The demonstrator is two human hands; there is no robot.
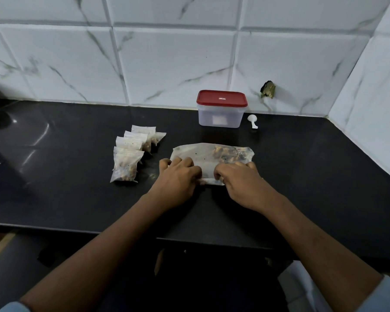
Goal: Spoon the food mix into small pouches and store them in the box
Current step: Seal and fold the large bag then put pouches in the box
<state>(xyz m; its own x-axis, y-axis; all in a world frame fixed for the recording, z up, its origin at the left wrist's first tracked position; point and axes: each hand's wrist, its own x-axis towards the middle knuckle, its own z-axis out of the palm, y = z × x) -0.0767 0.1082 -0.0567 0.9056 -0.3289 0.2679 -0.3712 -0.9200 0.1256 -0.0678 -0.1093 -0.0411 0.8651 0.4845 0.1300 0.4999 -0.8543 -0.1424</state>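
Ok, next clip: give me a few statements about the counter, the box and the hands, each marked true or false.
1. The box has its red lid on. True.
2. The white spoon lies inside the box. False: it lies on the counter, right of the box.
3. Both the left hand and the right hand rest on the large bag. True.
4. The filled small pouches sit right of the large bag. False: they lie to its left.
5. The small pouches are in the box. False: they lie on the counter.
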